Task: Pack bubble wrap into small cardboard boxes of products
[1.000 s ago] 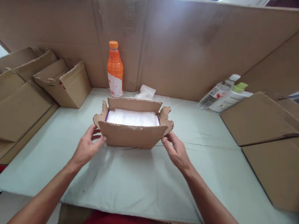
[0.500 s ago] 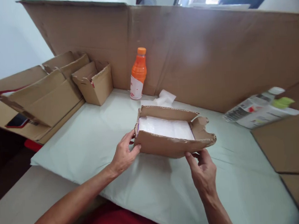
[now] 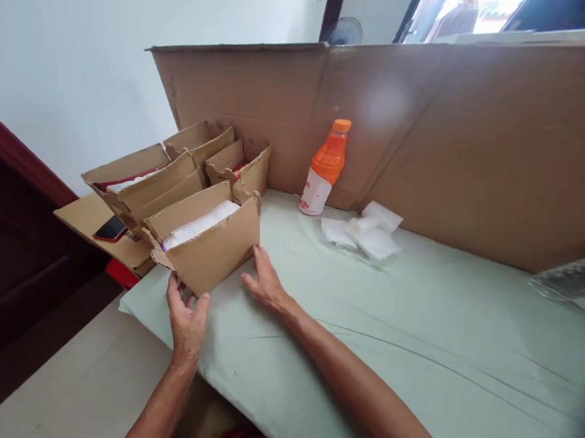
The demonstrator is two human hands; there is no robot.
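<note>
Carton (image 3: pixel 220 251) is held between curled left hand (image 3: pixel 188 325) and right hand (image 3: pixel 267 284).

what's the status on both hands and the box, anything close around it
Left hand gripping the open box at its lower left corner. Right hand at its lower right corner. White wrap inside. More cardboard boxes close behind.

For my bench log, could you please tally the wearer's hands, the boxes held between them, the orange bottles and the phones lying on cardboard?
Left hand, right hand: 2
Box: 1
Orange bottle: 1
Phone: 1
Total: 5
</note>
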